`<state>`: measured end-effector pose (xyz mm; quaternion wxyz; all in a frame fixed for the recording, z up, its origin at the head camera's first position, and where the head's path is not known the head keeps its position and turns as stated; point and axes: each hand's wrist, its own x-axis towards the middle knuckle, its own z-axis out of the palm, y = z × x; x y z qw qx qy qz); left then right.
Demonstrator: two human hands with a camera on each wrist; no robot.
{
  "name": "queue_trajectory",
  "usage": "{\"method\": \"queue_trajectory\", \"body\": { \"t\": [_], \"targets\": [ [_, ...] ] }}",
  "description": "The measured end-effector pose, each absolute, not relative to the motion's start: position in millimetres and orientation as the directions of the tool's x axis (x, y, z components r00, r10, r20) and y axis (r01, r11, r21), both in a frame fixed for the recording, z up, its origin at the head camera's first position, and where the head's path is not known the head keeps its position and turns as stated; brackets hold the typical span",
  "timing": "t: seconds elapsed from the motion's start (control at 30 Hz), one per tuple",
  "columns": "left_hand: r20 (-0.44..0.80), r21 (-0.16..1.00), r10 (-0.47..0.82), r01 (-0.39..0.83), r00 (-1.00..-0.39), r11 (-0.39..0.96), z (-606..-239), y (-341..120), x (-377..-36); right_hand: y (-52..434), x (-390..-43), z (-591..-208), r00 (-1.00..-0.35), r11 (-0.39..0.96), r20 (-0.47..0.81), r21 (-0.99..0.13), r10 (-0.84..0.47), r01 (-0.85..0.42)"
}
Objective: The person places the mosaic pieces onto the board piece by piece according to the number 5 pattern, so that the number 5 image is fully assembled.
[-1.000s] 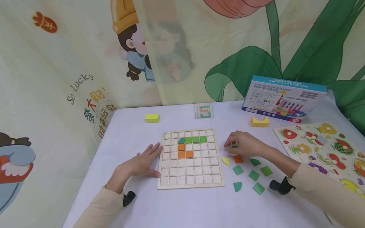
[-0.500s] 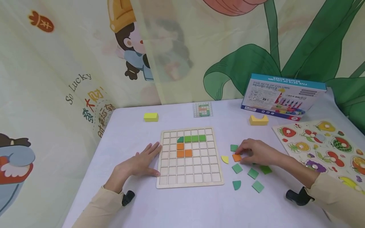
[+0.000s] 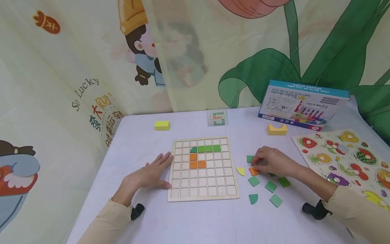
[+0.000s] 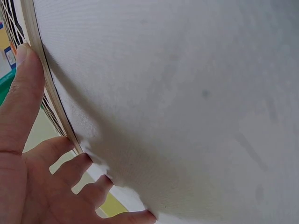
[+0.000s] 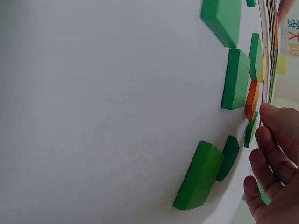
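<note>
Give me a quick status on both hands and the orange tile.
Left hand flat, steadying the wooden grid board. Right hand fingertips on the loose orange square tile beside the board. Green tiles scattered close around, none blocking.

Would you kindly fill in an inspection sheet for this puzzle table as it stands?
Surface: white table, covered with a cloth.
Job's things: grid board holding green and orange tiles; loose orange tile, green tiles, yellow piece beside it.
Clutter: pattern card, yellow block, arch block, toy box, fruit puzzle.
Hands: left hand flat against board edge; right hand fingers on orange tile.
Cables: nothing seen.
Surroundings: cartoon curtain.
</note>
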<state>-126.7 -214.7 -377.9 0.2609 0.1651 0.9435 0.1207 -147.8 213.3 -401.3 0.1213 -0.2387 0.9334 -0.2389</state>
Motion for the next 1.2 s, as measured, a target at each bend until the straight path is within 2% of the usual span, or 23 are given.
{"method": "queue_trajectory", "body": {
  "t": [0.37, 0.7, 1.03, 1.2],
  "targets": [
    [-0.455, 0.31, 0.367, 0.243, -0.811, 0.919, -378.4, -215.7, -127.8, 213.7, -146.2, -399.6, -0.829, 0.772, -0.191, -0.518, -0.525, -0.369],
    [-0.457, 0.32, 0.366, 0.234, -0.811, 0.918, -378.8, -215.8, -127.4, 206.4, -149.7, -403.1, -0.834, 0.761, -0.118, -0.494, -0.538, -0.421],
    [-0.456, 0.324, 0.365, 0.231, -0.812, 0.917, -378.7, -216.6, -127.3, 145.1, -163.2, -395.4, -0.802, 0.702, -0.055, -0.522, -0.594, -0.484],
    [-0.453, 0.328, 0.37, 0.234, -0.811, 0.915, -380.6, -216.5, -127.9, 110.9, -163.8, -398.3, -0.786, 0.68, 0.021, -0.488, -0.618, -0.548]
  ]
}}
